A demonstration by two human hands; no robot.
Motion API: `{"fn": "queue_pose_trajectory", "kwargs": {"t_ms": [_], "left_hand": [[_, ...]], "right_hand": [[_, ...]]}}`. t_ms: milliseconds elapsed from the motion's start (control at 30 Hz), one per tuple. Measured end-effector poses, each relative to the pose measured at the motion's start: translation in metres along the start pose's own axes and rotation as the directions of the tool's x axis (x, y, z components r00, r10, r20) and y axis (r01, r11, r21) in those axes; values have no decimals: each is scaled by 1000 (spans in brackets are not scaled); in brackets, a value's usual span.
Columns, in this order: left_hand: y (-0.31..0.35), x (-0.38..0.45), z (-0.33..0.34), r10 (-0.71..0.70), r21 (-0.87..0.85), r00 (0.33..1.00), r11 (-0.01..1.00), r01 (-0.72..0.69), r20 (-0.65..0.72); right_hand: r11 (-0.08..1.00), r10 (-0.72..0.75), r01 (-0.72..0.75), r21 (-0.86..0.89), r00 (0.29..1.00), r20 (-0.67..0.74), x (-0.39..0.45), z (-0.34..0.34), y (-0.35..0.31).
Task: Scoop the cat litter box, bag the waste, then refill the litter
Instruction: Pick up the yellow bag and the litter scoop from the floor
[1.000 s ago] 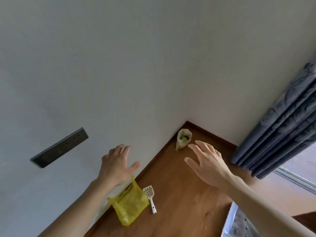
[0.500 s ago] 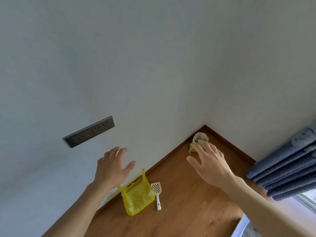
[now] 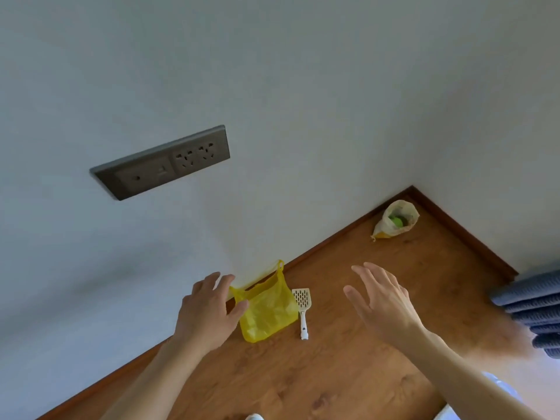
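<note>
A yellow plastic bag lies on the wooden floor against the wall. A white slotted litter scoop lies just to its right, handle toward me. In the far corner stands an open pale litter sack with something green inside. My left hand hovers with spread fingers in front of the bag's left edge, holding nothing. My right hand hangs open, fingers spread, to the right of the scoop and above the floor. A white edge at the bottom right, perhaps the litter box, shows behind my right forearm.
A grey socket panel is set in the white wall at left. Folded blue-grey curtains hang at the right edge. A dark skirting board runs along both walls around the wooden floor.
The view has swung left and down, so the bag and scoop sit nearer the centre. Both hands have lowered toward the bag and scoop, and the sack is no longer behind my right hand.
</note>
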State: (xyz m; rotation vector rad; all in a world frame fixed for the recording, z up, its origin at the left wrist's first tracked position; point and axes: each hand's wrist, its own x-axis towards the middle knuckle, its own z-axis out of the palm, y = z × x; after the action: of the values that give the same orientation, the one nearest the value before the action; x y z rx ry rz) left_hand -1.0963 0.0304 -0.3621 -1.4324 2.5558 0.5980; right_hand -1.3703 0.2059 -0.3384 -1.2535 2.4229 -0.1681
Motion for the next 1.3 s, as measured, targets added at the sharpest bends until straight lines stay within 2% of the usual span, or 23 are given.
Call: {"fn": "queue_pose_trajectory", "kwargs": {"t_ms": [267, 367, 533, 700, 900, 1033, 1300], "left_hand": [[-52, 92, 199, -6, -49, 998, 999, 8, 61], [-63, 129, 276, 27, -67, 999, 997, -25, 27], [-86, 184, 382, 107, 17, 993, 994, -107, -45], [-98, 230, 459, 209, 161, 969, 969, -187, -135], [-103, 267, 519, 257, 220, 928, 955, -200, -270], [-107, 274, 542, 280, 286, 919, 937, -200, -277], [-112, 286, 546, 291, 336, 898, 925, -177, -330]], "right_hand": [[1000, -11, 11, 9, 999, 44, 87, 209, 60], [999, -30, 30, 17, 999, 41, 118, 288, 85], [1000, -29, 29, 7, 999, 43, 163, 403, 127], [1000, -9, 8, 20, 999, 32, 205, 492, 160], [1000, 10, -10, -10, 1000, 0, 235, 571, 176], [998, 49, -50, -24, 999, -13, 243, 612, 171], [997, 73, -73, -13, 997, 28, 244, 655, 169]]}}
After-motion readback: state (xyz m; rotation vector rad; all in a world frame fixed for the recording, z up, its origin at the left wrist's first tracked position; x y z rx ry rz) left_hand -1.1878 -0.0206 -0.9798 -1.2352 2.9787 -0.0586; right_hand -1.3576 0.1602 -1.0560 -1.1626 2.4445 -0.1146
